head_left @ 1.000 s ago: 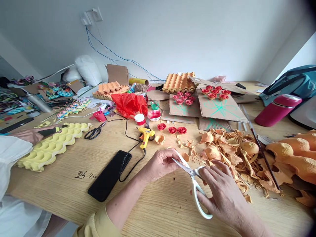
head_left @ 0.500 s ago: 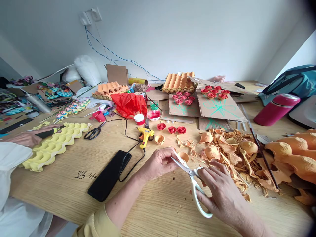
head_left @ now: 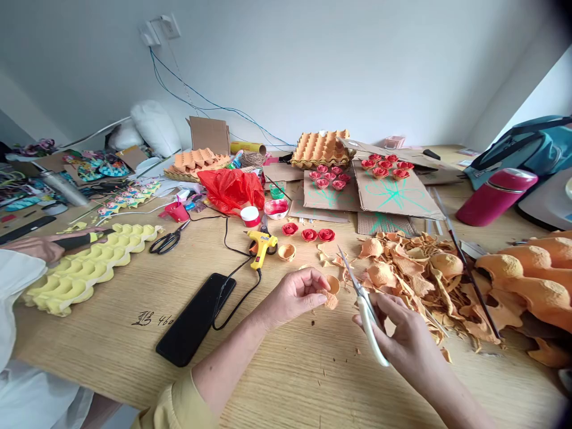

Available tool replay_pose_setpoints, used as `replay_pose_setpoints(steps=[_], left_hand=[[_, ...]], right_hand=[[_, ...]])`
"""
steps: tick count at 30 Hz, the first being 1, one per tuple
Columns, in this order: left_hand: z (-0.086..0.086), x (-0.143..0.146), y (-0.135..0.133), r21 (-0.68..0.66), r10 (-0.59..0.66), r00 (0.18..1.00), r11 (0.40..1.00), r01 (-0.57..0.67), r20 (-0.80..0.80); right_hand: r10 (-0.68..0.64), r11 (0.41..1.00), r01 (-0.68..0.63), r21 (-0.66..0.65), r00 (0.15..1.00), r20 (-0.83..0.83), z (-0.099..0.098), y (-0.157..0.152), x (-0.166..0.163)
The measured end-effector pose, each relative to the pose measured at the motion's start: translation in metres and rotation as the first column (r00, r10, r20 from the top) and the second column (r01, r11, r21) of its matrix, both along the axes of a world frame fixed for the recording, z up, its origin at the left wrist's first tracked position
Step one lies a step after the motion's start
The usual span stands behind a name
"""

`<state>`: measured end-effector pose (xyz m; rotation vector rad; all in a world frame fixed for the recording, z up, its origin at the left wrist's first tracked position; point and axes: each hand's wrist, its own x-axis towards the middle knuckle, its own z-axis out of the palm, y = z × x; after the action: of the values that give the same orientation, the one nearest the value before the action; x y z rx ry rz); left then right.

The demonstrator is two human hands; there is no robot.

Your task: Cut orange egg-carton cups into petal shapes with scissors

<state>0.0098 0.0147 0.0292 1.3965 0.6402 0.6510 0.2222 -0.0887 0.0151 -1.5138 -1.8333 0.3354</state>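
Note:
My left hand [head_left: 306, 293] pinches a small orange piece of egg carton [head_left: 330, 300] between thumb and fingers. Just behind that piece, an orange egg-carton cup [head_left: 332, 283] rests on the table. My right hand [head_left: 404, 333] holds white-handled scissors [head_left: 369, 322], their blades together and pointing up and away from the piece. Beyond my left hand stands another orange cup [head_left: 286, 252]. Three red paper-pulp roses [head_left: 308, 235] sit in a row farther back. To the right of the scissors lies a heap of orange carton scraps [head_left: 409, 268].
A black phone [head_left: 195, 319] and a yellow glue gun [head_left: 261, 248] with its cord lie left of centre. At far left, a co-worker's hand [head_left: 40, 250] is at a yellow egg tray [head_left: 89, 268]. Orange egg trays [head_left: 531, 274] and a pink bottle [head_left: 496, 198] stand right.
The scissors have come away from the piece in my left hand; their blades have closed and swung upward. The piece now hangs below my left fingertips. The view has shifted slightly.

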Motion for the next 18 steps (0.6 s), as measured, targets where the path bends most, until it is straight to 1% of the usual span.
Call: replay_pose_setpoints(steps=[3, 6, 8, 11, 14, 18], left_hand=[[-0.004, 0.002, -0.004, 0.029, -0.044, 0.999, 0.999, 0.045, -0.009], [-0.003, 0.005, -0.010, 0.119, -0.102, 0.992, 0.987, 0.110, -0.072], [-0.001, 0.007, -0.015, 0.182, -0.113, 0.988, 0.975, 0.130, -0.105], [0.002, 0.007, -0.017, 0.219, -0.121, 0.985, 0.965, 0.145, -0.119], [0.000, 0.006, -0.016, 0.161, -0.122, 0.986, 0.977, 0.139, -0.110], [-0.006, 0.007, -0.017, 0.010, -0.151, 0.985, 0.988, 0.152, -0.080]], right_hand=[[-0.008, 0.994, -0.013, -0.105, 0.981, -0.196, 0.002, -0.002, -0.004], [0.045, 0.986, -0.098, -0.133, 0.935, -0.352, 0.004, -0.003, -0.011], [0.074, 0.978, -0.147, -0.146, 0.905, -0.419, 0.006, -0.003, -0.016], [0.063, 0.978, -0.146, -0.152, 0.891, -0.449, 0.009, -0.003, -0.021], [0.064, 0.969, -0.168, -0.182, 0.879, -0.472, 0.010, -0.003, -0.022], [0.099, 0.966, -0.199, -0.162, 0.871, -0.482, 0.007, -0.004, -0.024]])
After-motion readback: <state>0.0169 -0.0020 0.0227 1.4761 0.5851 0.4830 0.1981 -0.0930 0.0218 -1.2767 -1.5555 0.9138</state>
